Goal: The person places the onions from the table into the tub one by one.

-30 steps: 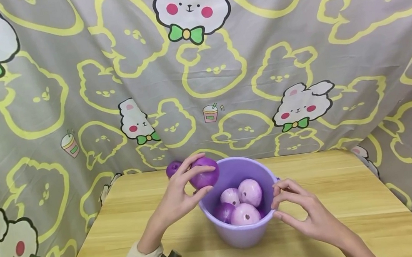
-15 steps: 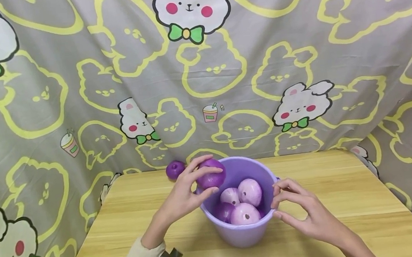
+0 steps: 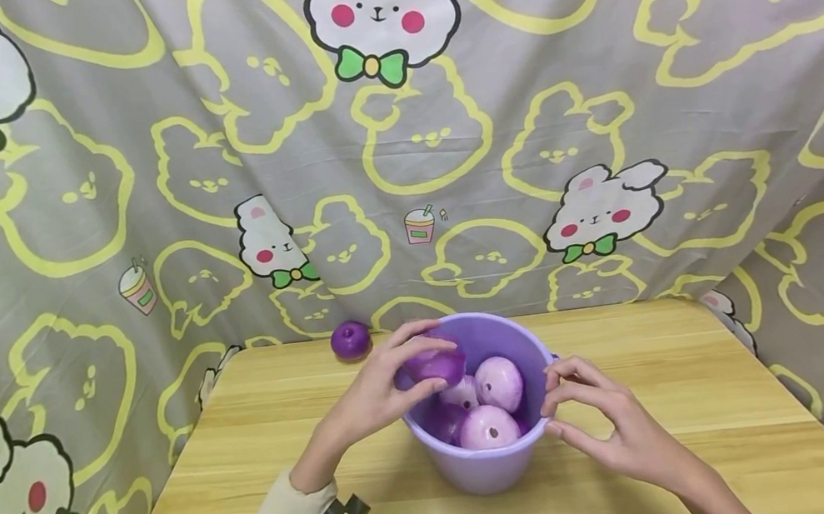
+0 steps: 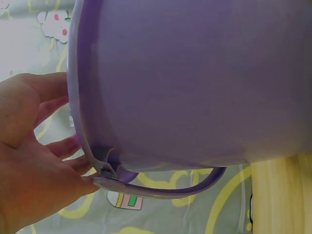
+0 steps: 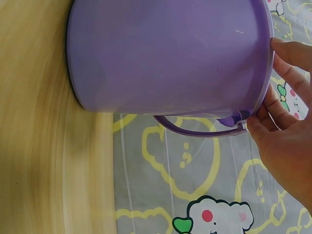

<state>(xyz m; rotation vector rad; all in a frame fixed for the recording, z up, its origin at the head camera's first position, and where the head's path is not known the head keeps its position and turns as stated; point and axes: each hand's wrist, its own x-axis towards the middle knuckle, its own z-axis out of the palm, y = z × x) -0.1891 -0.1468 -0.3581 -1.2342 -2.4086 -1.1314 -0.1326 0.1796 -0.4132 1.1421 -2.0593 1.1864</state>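
My left hand (image 3: 377, 390) grips a shiny purple onion (image 3: 436, 368) just inside the left rim of a lilac bucket (image 3: 480, 469). Seen from the left wrist, the bucket wall (image 4: 195, 83) hides the onion and the fingertips of the left hand (image 4: 39, 151). Several onions lie in the bucket, among them a pale one (image 3: 499, 383) and another pale one (image 3: 490, 428) in front of it. On the bucket's right side, my right hand (image 3: 610, 416) pinches the rim between thumb and fingers. The right wrist view shows this right hand (image 5: 287, 141) at the rim beside the handle joint.
A dark purple onion (image 3: 350, 341) sits at the back left of the wooden table (image 3: 657, 365). The bucket's handle (image 5: 195, 132) hangs down its far side. Behind the table's back edge hangs a grey patterned curtain (image 3: 451, 270).
My left hand has carried the onion rightward and down from beside the bucket's left rim to inside it, uncovering the onion on the table. The right hand and bucket have stayed put.
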